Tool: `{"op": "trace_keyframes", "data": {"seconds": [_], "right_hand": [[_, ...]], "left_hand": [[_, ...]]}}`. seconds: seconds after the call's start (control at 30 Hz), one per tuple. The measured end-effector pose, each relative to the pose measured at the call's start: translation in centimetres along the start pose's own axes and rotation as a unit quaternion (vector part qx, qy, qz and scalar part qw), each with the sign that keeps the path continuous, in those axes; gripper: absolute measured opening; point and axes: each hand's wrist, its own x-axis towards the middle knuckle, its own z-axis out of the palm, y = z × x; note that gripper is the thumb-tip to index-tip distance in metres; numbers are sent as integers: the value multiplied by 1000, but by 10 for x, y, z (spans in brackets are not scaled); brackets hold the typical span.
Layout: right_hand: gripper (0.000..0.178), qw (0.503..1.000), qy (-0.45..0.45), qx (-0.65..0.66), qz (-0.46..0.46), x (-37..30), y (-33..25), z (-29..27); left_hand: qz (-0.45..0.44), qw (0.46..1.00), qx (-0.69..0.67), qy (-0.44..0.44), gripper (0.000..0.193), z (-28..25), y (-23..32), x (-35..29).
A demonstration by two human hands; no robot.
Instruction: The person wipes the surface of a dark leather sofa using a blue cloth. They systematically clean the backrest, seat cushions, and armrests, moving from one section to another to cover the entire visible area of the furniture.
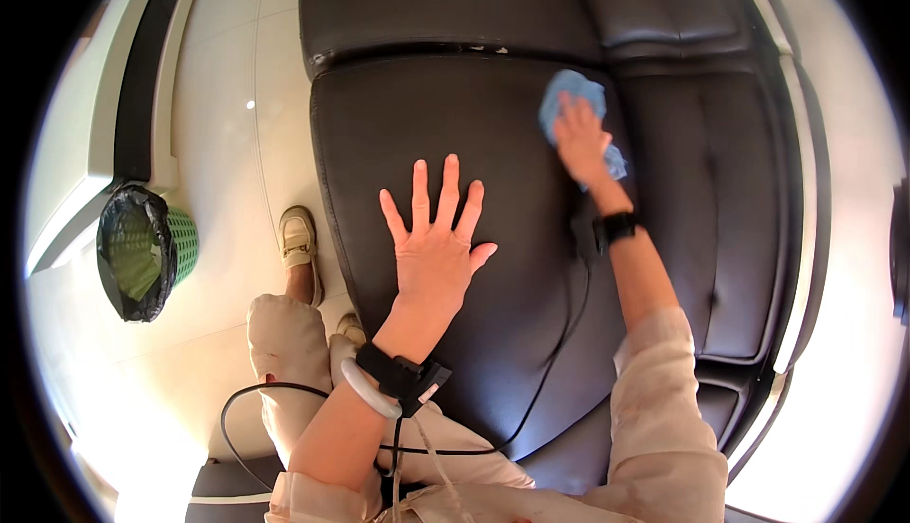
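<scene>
My left hand (431, 257) lies flat on the dark brown sofa seat (502, 333), its fingers spread and nothing in it. Farther off to the right, my right hand (580, 139) presses a blue cloth (572, 96) onto the same seat, close to where it meets the backrest (706, 210). The cloth is bunched under the fingers, and part of it sticks out beside the wrist. Slight blur softens the right fingers. Each wrist wears a black strap, and a pale bangle (372, 390) circles the left forearm.
A black cable (545, 381) runs from the right wrist across the seat toward my lap. On the tiled floor at left stands a green perforated bin (182, 243) with a black liner, beside a white cabinet (81, 144). The gap between seat cushions (455, 51) shows worn spots.
</scene>
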Motion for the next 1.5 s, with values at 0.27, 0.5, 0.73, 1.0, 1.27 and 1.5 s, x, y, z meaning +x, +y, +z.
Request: {"op": "trace_keyframes", "data": {"seconds": [0.27, 0.5, 0.73, 1.0, 1.27, 1.5], "right_hand": [[60, 956, -46, 218, -190, -137, -111, -128], [60, 974, -3, 8, 226, -122, -12, -23], [69, 936, 11, 276, -217, -247, -190, -156], [59, 939, 75, 107, 318, -255, -19, -59], [64, 941, 60, 293, -161, -352, -178, -148], [59, 907, 97, 100, 396, -388, -6, -58]], "left_hand": [[-12, 999, 11, -50, 111, -18, -17, -5], [38, 997, -61, -9, 91, 0, 2, -3], [11, 994, -83, -72, 62, -29, -32, -48], [50, 991, -56, -115, 48, -36, 15, -82], [34, 991, 27, -129, 49, -30, 28, -107], [70, 981, 67, -170, 55, -26, 69, -112]]}}
